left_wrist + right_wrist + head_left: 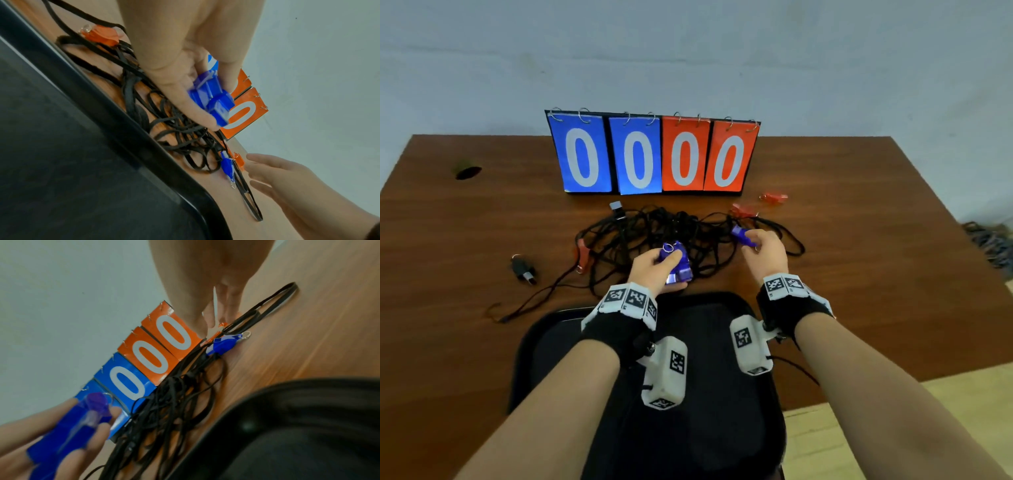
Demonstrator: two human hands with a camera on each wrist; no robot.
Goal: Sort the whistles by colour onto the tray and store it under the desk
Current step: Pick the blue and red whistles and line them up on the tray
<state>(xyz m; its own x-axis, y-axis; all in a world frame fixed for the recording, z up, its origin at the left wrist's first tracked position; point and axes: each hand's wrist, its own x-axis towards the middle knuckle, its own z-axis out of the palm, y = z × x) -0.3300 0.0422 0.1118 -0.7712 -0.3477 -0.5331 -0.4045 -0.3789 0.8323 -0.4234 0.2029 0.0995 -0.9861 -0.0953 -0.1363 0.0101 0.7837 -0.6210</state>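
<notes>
My left hand (654, 269) grips a small bunch of blue whistles (678, 267) over the far rim of the black tray (541, 342). The same blue whistles (209, 97) show between its fingers and thumb in the left wrist view. Another blue whistle (742, 236) lies on the desk among tangled black lanyards (650, 229). My right hand (767, 248) hovers right at it with fingers extended. The right wrist view shows that whistle (224, 344) flat on the wood under the fingers (226, 305). Orange whistles lie at the far right (774, 197) and left (584, 255).
A flip scoreboard (654, 154) reading zeros stands behind the lanyards. Black whistles lie at the left (524, 270) and near the scoreboard (616, 207). A cable hole (468, 172) is at the far left. The desk's right edge drops to a light floor (893, 428).
</notes>
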